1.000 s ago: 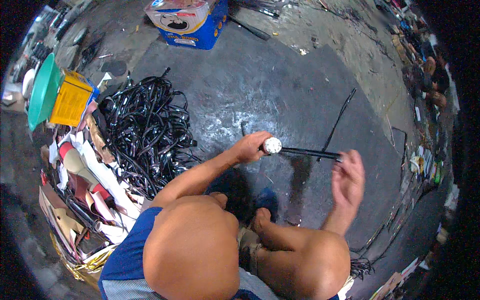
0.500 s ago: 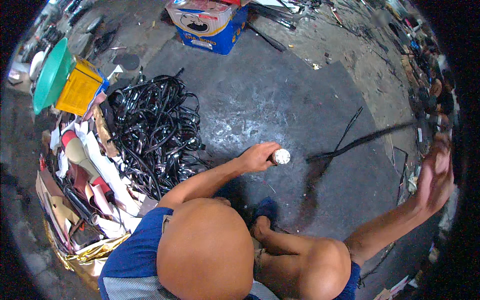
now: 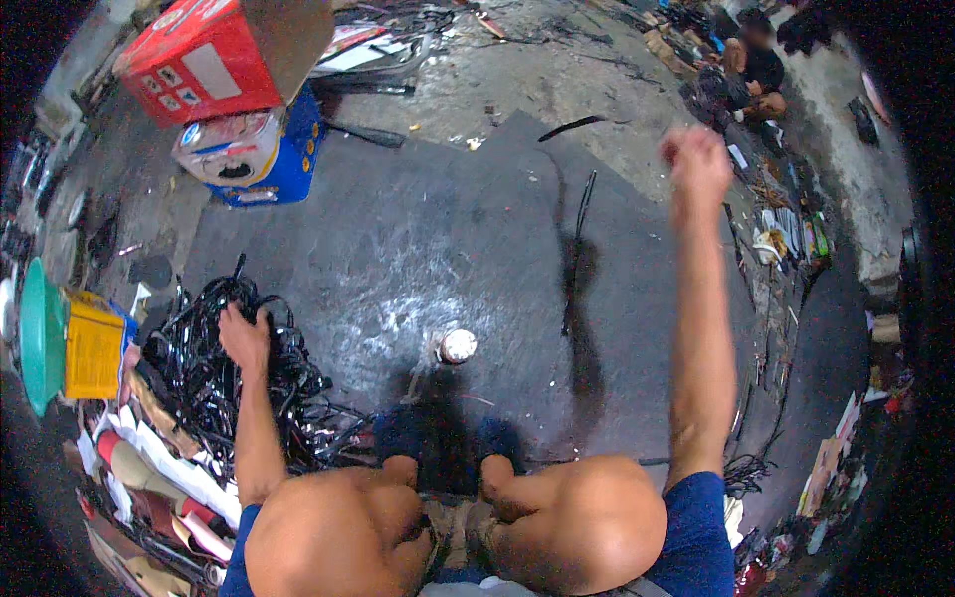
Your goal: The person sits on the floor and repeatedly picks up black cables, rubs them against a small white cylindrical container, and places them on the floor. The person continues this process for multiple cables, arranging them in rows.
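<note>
My left hand is over a tangled heap of shiny black strips, with its thumb and fingers apart and nothing visibly gripped. My right arm stretches far forward on the right. At its end my right hand is smeared by motion, so its fingers are unclear. Left of that hand is a short curved black strip; whether it is airborne or lying down is unclear. Several thin black strips extend along the dark mat. A small cylinder with a speckled white top stands on the mat before my feet.
A red box and a blue-and-white box stand far left. Beside the heap are a yellow container, a green basin and scrap sheets. Another person crouches at the far right, near scattered scraps.
My left hand has let go of the white-topped cylinder and moved left to the black heap. My right hand has swung forward and inward from the far right. The view has shifted.
</note>
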A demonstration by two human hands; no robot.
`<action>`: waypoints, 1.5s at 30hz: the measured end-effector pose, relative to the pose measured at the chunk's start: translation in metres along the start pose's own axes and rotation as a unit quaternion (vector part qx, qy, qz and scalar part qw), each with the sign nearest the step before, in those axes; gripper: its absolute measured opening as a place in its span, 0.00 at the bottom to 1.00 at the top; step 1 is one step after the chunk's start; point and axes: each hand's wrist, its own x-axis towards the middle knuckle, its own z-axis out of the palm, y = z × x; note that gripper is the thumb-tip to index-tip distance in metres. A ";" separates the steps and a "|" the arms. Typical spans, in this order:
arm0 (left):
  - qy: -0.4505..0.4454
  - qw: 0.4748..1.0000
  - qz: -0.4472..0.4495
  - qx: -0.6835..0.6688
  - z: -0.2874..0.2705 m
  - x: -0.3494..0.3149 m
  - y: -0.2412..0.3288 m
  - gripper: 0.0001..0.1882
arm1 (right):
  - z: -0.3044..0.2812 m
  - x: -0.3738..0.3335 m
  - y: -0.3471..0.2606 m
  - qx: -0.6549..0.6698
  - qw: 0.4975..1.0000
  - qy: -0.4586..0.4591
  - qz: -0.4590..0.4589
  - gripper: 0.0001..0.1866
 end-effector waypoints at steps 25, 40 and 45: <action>-0.490 0.797 0.269 -0.229 -0.174 -0.045 0.055 0.09 | 0.053 -0.395 0.040 0.135 0.704 -0.675 0.178 0.19; -0.570 0.653 0.277 -0.416 -0.108 -0.125 0.104 0.30 | 0.060 -0.414 0.064 -0.011 0.730 -0.668 0.144 0.20; -0.619 0.667 0.189 -0.370 -0.038 -0.163 0.126 0.14 | 0.034 -0.393 0.097 -0.154 0.742 -0.590 0.278 0.20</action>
